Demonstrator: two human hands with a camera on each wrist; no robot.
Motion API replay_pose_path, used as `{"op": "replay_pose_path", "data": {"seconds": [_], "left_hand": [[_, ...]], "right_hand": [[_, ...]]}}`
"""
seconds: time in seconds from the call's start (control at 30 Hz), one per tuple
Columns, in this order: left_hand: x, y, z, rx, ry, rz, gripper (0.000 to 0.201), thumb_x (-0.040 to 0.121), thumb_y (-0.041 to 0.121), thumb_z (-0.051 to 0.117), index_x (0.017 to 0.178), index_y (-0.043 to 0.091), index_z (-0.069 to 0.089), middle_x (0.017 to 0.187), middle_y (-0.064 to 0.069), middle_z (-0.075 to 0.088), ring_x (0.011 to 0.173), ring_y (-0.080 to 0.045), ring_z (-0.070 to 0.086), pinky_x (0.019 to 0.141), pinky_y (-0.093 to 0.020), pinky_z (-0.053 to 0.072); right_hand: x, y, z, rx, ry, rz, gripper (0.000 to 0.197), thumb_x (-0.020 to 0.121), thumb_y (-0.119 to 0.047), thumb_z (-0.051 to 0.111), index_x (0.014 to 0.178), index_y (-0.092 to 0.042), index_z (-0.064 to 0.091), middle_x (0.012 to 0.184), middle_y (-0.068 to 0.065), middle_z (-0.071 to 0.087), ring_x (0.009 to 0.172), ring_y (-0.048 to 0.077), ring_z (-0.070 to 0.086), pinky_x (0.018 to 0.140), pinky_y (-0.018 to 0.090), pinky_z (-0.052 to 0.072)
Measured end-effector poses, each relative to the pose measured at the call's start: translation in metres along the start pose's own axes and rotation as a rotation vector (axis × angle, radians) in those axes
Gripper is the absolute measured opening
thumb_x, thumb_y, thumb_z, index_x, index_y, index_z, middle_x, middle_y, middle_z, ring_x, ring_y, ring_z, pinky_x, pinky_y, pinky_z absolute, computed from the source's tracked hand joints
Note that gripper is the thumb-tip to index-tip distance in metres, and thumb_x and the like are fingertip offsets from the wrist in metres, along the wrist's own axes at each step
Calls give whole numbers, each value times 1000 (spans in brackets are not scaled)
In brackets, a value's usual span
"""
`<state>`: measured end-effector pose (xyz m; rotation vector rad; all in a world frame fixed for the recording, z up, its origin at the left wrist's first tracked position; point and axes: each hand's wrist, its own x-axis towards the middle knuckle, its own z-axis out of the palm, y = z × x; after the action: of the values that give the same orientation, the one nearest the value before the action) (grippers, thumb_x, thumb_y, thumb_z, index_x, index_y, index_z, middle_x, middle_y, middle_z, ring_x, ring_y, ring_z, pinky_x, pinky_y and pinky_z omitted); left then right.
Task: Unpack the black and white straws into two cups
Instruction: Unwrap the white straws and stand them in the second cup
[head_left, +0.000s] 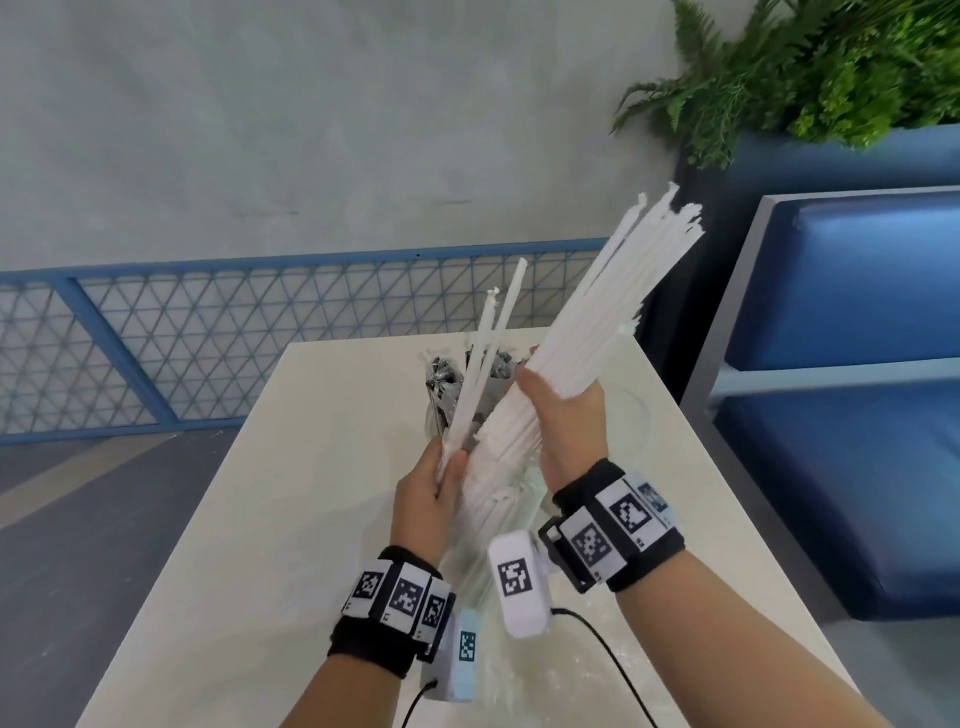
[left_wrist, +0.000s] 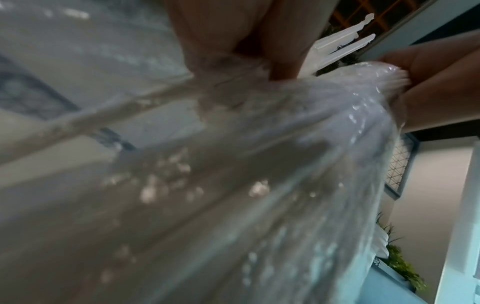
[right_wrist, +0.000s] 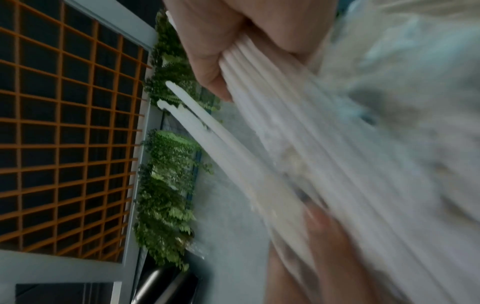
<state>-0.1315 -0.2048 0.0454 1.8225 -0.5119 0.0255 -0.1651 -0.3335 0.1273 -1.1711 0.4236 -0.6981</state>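
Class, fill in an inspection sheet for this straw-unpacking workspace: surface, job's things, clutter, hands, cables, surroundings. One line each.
Surface: pale table, bare where visible.
Job's things: big bundle of white straws held tilted above the table; two white straws held apart from it; cup with black straws on the table behind; clear wrapper hangs from the bundle.
Clutter: nothing seen.
Hands: right hand grips the bundle; left hand pinches the two straws' lower ends.
Cables: black cable from the right wrist unit; another at the left wrist.
Surroundings: grey wall, blue mesh fence, blue bench, green plants.
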Motion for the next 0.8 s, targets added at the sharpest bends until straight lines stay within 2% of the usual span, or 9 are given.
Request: {"op": "replay_pose_path", "data": {"seconds": [0.07, 0.13, 0.3, 0.37, 0.43, 0.5, 0.6, 0.7, 0.8], "left_hand": [[1, -3, -1, 34, 5, -9, 28, 95, 29, 43, 117, 16, 55, 90, 8, 65, 80, -4, 62, 64, -7, 46], [2, -4, -2, 38, 40, -13, 22, 95, 25, 44, 112, 16, 55, 85, 14, 62, 79, 3, 58, 63, -3, 43], [4, 0, 2, 83, 90, -15, 8, 95, 22, 44, 101, 21, 50, 77, 20, 53, 71, 8, 51, 60, -5, 40], [5, 3, 5, 112, 94, -9, 9, 95, 24, 44, 99, 18, 51, 74, 16, 54, 68, 1, 53, 58, -8, 40], [7, 3, 7, 136, 96, -5, 11, 95, 24, 44, 99, 17, 51, 75, 10, 56, 69, -8, 53, 56, -5, 38], [8, 2, 10, 137, 99, -1, 11, 95, 24, 44, 98, 16, 52, 78, 6, 59, 70, -11, 55, 56, -5, 37], [10, 0, 13, 176, 103, 0, 16, 95, 23, 45, 96, 10, 54, 67, 6, 55, 61, -11, 53, 53, -5, 36], [10, 0, 14, 188, 103, -5, 20, 95, 23, 44, 98, 7, 55, 67, 4, 55, 60, -12, 53, 53, -8, 37], [10, 1, 16, 202, 92, -19, 21, 96, 23, 43, 104, 7, 55, 73, 0, 58, 65, -15, 54, 61, -22, 37]], "right_hand": [[12, -16, -6, 28, 50, -51, 22, 81, -4, 66, 100, 0, 57, 86, 8, 62, 78, 20, 62, 66, 28, 53], [25, -30, -12, 83, 93, -56, 16, 81, -2, 63, 94, -4, 55, 78, 5, 58, 72, 20, 60, 63, 29, 51], [46, -49, -27, 118, 166, -17, 19, 82, -4, 60, 100, -1, 54, 80, 9, 56, 70, 20, 58, 58, 26, 51], [53, -54, -32, 97, 177, -13, 26, 83, -5, 60, 107, 2, 54, 81, 7, 56, 70, 18, 58, 57, 25, 52], [61, -59, -36, 58, 200, -12, 34, 84, -7, 60, 115, 4, 54, 77, 3, 56, 66, 14, 57, 58, 24, 51], [66, -69, -40, 45, 212, -16, 34, 84, -8, 60, 115, 3, 54, 75, 1, 55, 64, 13, 56, 62, 27, 50], [71, -91, -52, 44, 225, -76, 29, 82, -6, 59, 110, -2, 53, 80, 2, 55, 71, 14, 57, 64, 28, 50], [79, -120, -61, 11, 236, -199, 37, 75, -6, 60, 111, -2, 53, 86, 4, 57, 80, 20, 58, 69, 32, 49], [92, -140, -65, -88, 255, -301, 54, 56, -22, 63, 105, -4, 53, 92, 9, 57, 88, 27, 59, 77, 41, 51]]}}
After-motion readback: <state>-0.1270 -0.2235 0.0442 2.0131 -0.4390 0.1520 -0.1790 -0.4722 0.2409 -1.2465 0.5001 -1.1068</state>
